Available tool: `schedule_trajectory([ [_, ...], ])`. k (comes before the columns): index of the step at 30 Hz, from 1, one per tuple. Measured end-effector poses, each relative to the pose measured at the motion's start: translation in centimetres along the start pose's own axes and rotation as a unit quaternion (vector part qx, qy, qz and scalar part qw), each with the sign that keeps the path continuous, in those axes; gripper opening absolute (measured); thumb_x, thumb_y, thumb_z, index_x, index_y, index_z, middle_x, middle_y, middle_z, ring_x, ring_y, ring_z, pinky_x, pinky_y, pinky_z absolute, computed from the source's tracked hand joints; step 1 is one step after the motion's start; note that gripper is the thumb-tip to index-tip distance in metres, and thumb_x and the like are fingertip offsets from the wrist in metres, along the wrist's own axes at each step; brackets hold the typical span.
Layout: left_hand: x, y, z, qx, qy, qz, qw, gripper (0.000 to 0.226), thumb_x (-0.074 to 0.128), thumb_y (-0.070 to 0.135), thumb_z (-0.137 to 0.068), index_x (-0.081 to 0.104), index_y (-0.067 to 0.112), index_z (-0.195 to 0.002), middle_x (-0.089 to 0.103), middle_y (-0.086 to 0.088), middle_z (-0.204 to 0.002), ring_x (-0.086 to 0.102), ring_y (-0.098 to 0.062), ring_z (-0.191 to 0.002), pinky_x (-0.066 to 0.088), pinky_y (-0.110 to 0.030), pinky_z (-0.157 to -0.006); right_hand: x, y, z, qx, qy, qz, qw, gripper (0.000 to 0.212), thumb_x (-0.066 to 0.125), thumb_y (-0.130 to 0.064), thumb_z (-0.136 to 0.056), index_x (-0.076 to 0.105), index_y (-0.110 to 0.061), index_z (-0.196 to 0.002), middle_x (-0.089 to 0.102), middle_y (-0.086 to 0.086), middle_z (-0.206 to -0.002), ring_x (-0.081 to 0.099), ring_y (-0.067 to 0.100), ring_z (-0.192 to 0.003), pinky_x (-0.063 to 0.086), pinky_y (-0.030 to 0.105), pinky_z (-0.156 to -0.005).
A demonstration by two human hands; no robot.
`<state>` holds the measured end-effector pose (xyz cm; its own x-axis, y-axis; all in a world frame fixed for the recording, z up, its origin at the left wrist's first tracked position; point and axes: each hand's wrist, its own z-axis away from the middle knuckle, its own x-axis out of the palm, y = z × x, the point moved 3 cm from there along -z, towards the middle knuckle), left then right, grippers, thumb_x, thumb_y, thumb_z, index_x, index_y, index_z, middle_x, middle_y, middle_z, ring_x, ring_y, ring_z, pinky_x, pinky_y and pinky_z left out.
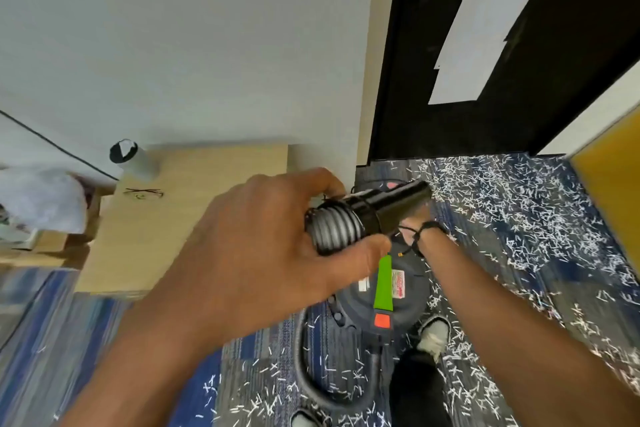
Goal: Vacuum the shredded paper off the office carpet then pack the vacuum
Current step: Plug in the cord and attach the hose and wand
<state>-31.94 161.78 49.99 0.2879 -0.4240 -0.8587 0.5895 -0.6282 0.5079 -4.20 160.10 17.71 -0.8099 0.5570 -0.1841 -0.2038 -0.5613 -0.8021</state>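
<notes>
- Head view, looking down: the left hand [277, 236] fills the middle, its fingers and thumb curled round the ribbed grey hose [334, 230] near its end.
- That hose end joins a black nozzle [398, 203], held up above the floor and pointing right and away.
- Right hand [414, 222] sits under the nozzle, mostly hidden behind it; it seems to grip the nozzle from below, though the fingers cannot be made out. A dark cord band circles that wrist.
- Below the hands stands the vacuum [384, 288], a round dark canister with a green handle and an orange-red button, on the blue patterned carpet [242, 374].
- More hose loops on the carpet in front of the canister.
- Shredded paper [519, 211] lies thick across the carpet to the right and thinner near the feet; a pale shoe [434, 334] is just right of the canister.
- A light wood desk [194, 211] stands at left, bearing a white bottle [133, 159] and a pair of glasses [143, 192].
</notes>
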Motion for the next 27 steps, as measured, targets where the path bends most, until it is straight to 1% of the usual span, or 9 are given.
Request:
schedule_trajectory([
  [2, -0.2, -1.6, 1.3, -0.012, 0.036, 0.046, 0.998, 0.050, 0.065, 0.086, -0.075, 0.068, 0.042, -0.099, 0.063, 0.024, -0.064, 0.055, -0.001, -0.053, 0.035, -0.026, -0.054, 1.5, -0.9, 3.7, 0.008, -0.042, -0.205, 0.978, 0.029, 0.062, 0.012, -0.078, 0.058, -0.010, -0.097, 0.071, 0.008, -0.087, 0.069, 0.019, -0.080, 0.060, 0.029, -0.073],
  [5, -0.9, -2.9, 3.4, -0.021, 0.030, 0.073, 0.997, 0.044, 0.070, 0.078, -0.077, 0.071, 0.039, -0.095, 0.062, 0.023, -0.063, 0.054, -0.001, -0.053, 0.035, -0.025, -0.056, 2.5, -0.6, 7.6, 0.080, -0.042, -0.463, 0.882, 0.034, 0.062, -0.022, -0.096, 0.058, 0.000, -0.120, 0.066, 0.026, -0.123, 0.067, 0.040, -0.112, 0.055, 0.058, -0.096],
  [7, -0.7, -2.8, 4.7, -0.001, 0.015, 0.067, 0.998, 0.043, 0.071, 0.077, -0.078, 0.073, 0.037, -0.096, 0.067, 0.020, -0.069, 0.058, -0.001, -0.059, 0.040, -0.026, -0.058, 2.6, -2.2, 11.6, 0.120, -0.045, -0.445, 0.886, 0.051, 0.073, -0.032, -0.088, 0.058, -0.002, -0.126, 0.063, 0.028, -0.125, 0.067, 0.041, -0.110, 0.056, 0.051, -0.095],
  [9, -0.4, -2.0, 6.2, 0.015, -0.007, 0.054, 0.998, 0.043, 0.074, 0.074, -0.079, 0.074, 0.037, -0.101, 0.069, 0.021, -0.075, 0.062, 0.000, -0.065, 0.045, -0.026, -0.060, 2.8, -4.0, 14.2, 0.107, -0.105, -0.391, 0.908, 0.026, 0.059, -0.026, -0.097, 0.061, 0.000, -0.099, 0.069, 0.019, -0.085, 0.069, 0.021, -0.065, 0.054, 0.020, -0.053],
  [11, 0.0, -1.3, 7.8, 0.028, -0.046, 0.109, 0.993, 0.044, 0.084, 0.062, -0.077, 0.072, 0.036, -0.110, 0.069, 0.025, -0.079, 0.062, 0.002, -0.065, 0.044, -0.019, -0.061, 2.2, -4.7, 15.8, 0.099, -0.102, -0.371, 0.918, 0.022, 0.043, -0.012, -0.099, 0.052, -0.007, -0.079, 0.056, 0.005, -0.049, 0.051, 0.010, -0.034, 0.037, 0.017, -0.030],
  [19, 2.7, -3.1, 12.8, 0.004, -0.050, 0.134, 0.990, 0.052, 0.097, 0.028, -0.068, 0.074, 0.031, -0.115, 0.073, 0.007, -0.102, 0.070, -0.009, -0.092, 0.052, -0.026, -0.086, -1.4, -1.4, 17.3, 0.094, -0.091, -0.256, 0.958, 0.020, 0.053, -0.001, -0.087, 0.047, -0.019, -0.079, 0.047, 0.005, -0.057, 0.055, 0.013, -0.050, 0.045, 0.020, -0.045],
  [21, 4.2, -2.9, 14.0, -0.015, -0.032, 0.135, 0.990, 0.038, 0.095, 0.028, -0.071, 0.076, 0.027, -0.104, 0.075, 0.004, -0.091, 0.070, -0.010, -0.083, 0.055, -0.027, -0.076, -3.4, 1.3, 13.4, 0.082, -0.097, -0.261, 0.957, 0.060, 0.077, 0.001, -0.047, 0.056, -0.029, -0.094, 0.051, 0.008, -0.072, 0.073, 0.019, -0.086, 0.057, 0.022, -0.073],
  [23, 5.8, -2.2, 15.2, -0.017, 0.003, 0.127, 0.992, 0.022, 0.091, 0.027, -0.077, 0.073, 0.023, -0.090, 0.069, 0.000, -0.074, 0.063, -0.010, -0.065, 0.050, -0.031, -0.062, -5.0, 4.1, 9.2, 0.081, -0.108, -0.313, 0.940, 0.074, 0.075, 0.007, -0.030, 0.058, -0.025, -0.094, 0.054, 0.007, -0.099, 0.055, 0.021, -0.134, 0.049, 0.037, -0.105],
  [27, 8.9, 0.9, 17.9, 0.020, 0.014, 0.103, 0.994, 0.019, 0.082, 0.022, -0.084, 0.066, 0.033, -0.084, 0.062, 0.005, -0.063, 0.054, 0.000, -0.054, 0.044, -0.024, -0.055, -6.2, 2.6, 17.9, 0.120, -0.101, -0.260, 0.953, 0.021, 0.072, -0.008, -0.072, 0.053, -0.014, -0.079, 0.055, 0.007, -0.077, 0.060, 0.022, -0.063, 0.039, 0.021, -0.047],
])
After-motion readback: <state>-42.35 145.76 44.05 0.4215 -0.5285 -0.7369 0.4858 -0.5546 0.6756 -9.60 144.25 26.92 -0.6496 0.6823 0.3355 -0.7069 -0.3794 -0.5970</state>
